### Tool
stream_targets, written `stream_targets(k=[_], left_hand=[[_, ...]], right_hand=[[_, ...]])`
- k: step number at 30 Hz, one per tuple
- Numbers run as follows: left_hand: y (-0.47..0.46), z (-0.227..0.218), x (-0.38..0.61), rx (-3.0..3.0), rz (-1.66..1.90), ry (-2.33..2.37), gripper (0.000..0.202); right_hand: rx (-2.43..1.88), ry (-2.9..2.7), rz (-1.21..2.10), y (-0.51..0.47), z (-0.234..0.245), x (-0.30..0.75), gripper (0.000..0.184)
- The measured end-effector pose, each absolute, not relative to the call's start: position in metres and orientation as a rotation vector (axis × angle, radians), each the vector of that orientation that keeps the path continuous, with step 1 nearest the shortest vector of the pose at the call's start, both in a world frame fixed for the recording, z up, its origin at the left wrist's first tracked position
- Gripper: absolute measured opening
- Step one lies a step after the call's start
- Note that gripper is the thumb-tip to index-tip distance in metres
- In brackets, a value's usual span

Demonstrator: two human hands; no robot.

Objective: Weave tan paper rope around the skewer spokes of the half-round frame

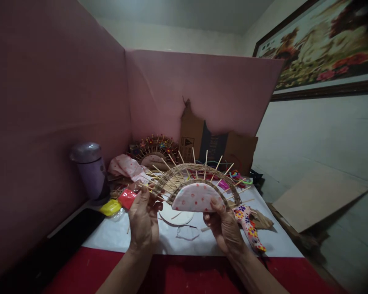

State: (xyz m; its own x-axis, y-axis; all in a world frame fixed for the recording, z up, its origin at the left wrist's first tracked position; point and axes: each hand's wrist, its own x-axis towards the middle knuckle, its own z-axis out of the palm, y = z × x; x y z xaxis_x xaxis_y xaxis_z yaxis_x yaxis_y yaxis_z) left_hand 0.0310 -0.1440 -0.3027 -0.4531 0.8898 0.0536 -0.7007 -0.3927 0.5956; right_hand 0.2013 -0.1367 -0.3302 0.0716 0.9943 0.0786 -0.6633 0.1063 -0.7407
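I hold up a half-round woven fan frame (pixel 199 175) with thin wooden sticks radiating from a pink dotted fabric centre (pixel 194 198). My left hand (pixel 144 222) is closed on the frame's left end, fingers pinching the woven band and sticks. My right hand (pixel 225 228) grips the lower right edge, thumb pressed on the pink fabric. The frame hovers over a white sheet (pixel 178 239) on the table.
A purple lidded flask (pixel 90 169) stands at the left by pink partition walls. Red (pixel 127 199) and yellow (pixel 110 207) packets, a finished decorated fan (pixel 155 151), pink cloth (pixel 125 166), flowered fabric strip (pixel 248 226), cardboard boxes (pixel 217 145) and a dark phone (pixel 70 232) surround the work spot.
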Motion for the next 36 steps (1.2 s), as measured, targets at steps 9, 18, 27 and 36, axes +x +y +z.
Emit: stream_targets(k=[9, 18, 27, 36], left_hand=[[-0.1432, -0.3026, 0.0305, 0.528, 1.98, 0.737, 0.023], [-0.1458, -0.3017, 0.0338, 0.578, 1.964, 0.775, 0.019], [-0.1436, -0.302, 0.035, 0.535, 1.983, 0.782, 0.02], [-0.1418, -0.3066, 0.0346, 0.554, 2.017, 0.815, 0.019]], right_hand=[[-0.625, -0.666, 1.348, -0.1395, -0.3281, 0.2004, 0.019], [-0.625, -0.649, 1.334, -0.1381, -0.3288, 0.2007, 0.021], [-0.647, -0.675, 1.337, -0.1393, -0.3288, 0.1992, 0.021], [-0.647, -0.678, 1.335, -0.1389, -0.3327, 0.2003, 0.023]])
